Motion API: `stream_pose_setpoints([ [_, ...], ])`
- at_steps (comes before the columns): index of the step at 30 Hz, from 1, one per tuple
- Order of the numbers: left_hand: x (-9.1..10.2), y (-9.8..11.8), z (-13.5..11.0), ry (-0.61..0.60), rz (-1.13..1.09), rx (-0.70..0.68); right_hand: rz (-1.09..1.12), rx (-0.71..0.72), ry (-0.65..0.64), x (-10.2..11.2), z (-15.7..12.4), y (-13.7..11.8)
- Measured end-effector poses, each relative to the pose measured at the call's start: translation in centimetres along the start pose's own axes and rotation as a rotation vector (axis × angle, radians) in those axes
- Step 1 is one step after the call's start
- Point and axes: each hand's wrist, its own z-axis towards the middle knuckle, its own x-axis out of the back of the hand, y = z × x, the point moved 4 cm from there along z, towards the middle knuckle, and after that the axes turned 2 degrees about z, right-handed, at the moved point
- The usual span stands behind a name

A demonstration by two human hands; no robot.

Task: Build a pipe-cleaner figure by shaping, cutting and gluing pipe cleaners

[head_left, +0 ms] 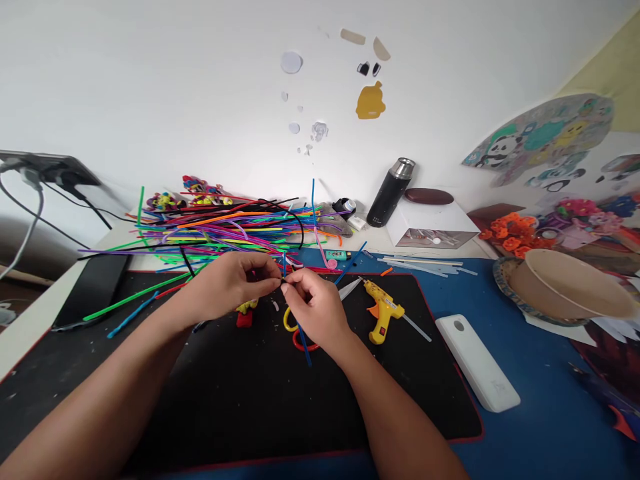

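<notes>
I am bringing the fingertips of my left hand (230, 283) and right hand (323, 307) together above the far half of the mat (250, 407). Between them, both hands are pinching a small dark piece (283, 280); the fingers are covering so much of it that I am not managing to make out its shape. So the dark piece is sitting in the grip, over the mat's far middle part.

A blue stem (303, 345) is showing below my right hand, slanting over the mat; I cannot tell whether that hand is also gripping it. Scissors (289, 320) are lying on the mat, partly under the right hand, their yellow and red handles showing. A red block (244, 320) is resting on the mat, just below the left hand in my view.

The glue gun (387, 307) is lying on the mat's right part, with a clear stick (417, 328) jutting from its back. A black slab (95, 287) is covering the mat's far left corner.

Past the mat's far edge, coloured stems (225, 230) are piling up, some reaching over onto it. Farther right beyond that edge, a bottle (390, 193) is standing beside a box (435, 230). Right of the mat, a white bar (477, 363) is lying near its edge, and a bowl (575, 283) is sitting farther off.
</notes>
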Motion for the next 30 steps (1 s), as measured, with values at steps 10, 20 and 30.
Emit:
stream_pose_setpoints([
  [10,-3.2,-0.1,1.0,0.204,-0.483,0.062,0.461,-0.153,0.089,0.5,0.4,0.5],
  [20,-2.7,-0.3,1.1,0.138,-0.517,0.076,0.495,-0.126,0.084,0.8,0.5,0.2],
  [30,-1.6,-0.8,0.8,-0.061,-0.708,0.221,0.484,-0.062,-0.066,0.4,0.1,-0.2],
])
